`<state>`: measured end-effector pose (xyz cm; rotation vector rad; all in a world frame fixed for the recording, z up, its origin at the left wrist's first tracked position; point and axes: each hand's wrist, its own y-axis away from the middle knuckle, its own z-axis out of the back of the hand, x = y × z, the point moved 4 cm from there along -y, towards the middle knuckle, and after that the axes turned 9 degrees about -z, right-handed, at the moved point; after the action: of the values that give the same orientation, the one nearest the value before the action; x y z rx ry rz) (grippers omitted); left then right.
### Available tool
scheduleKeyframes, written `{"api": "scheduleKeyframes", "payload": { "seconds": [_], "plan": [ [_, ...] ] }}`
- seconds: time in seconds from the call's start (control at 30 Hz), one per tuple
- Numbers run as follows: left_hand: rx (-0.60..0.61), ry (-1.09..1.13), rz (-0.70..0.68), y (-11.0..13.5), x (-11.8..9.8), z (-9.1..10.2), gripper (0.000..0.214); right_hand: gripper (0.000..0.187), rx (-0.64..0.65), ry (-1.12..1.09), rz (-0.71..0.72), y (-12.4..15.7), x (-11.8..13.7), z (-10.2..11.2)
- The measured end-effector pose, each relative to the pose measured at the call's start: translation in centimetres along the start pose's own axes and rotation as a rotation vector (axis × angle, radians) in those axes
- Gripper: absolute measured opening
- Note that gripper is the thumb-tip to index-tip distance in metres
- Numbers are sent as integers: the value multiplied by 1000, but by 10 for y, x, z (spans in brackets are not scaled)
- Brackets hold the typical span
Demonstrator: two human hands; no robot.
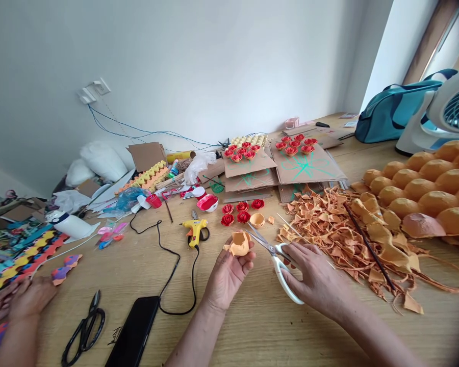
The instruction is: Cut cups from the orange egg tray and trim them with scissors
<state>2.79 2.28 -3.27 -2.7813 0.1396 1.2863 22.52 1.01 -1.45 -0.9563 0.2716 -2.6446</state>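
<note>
Between the fingers of my left hand point(229, 272) is an orange egg carton cup point(239, 244) with an uneven, partly cut rim. My right hand point(315, 272) grips white-handled scissors point(281, 270), their blades slightly apart and pointing left, close to the cup. Just beyond my hands, several small red paper roses point(243, 217) stand in rows. Beside them sits a trimmed orange cup point(257, 219) with a small scrap next to it. A heap of orange trimmings point(321, 224) lies to the right of the scissors.
A yellow glue gun point(195, 232) with a black cord, a phone point(133, 331) and black scissors point(84, 329) lie left. Orange egg trays point(424, 178) and a fan point(439, 112) stand right. Cardboard point(309, 165) with red roses is behind. Another person's hands point(30, 295) work at far left.
</note>
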Motion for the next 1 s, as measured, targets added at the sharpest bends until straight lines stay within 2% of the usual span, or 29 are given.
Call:
{"api": "scheduleKeyframes", "payload": {
  "seconds": [0.17, 0.4, 0.6, 0.7, 1.0],
  "plan": [
    [11, -174, -161, 2, -4, -4, 48, 8, 29, -24, 24, 2, 6, -1],
    [0, -565, -392, 4, -8, -4, 50, 14, -1, 13, 55, 4, 7, -4],
    [70, -697, -550, 6, -10, -10, 38, 19, -15, 61, 61, 4, 7, -3],
    [77, -705, -548, 7, -9, -12, 37, 18, -2, 68, 51, 4, 7, -3],
    [-13, -505, -371, 5, -7, -7, 49, 19, 10, 73, -3, 3, 5, -2]
  ]
}}
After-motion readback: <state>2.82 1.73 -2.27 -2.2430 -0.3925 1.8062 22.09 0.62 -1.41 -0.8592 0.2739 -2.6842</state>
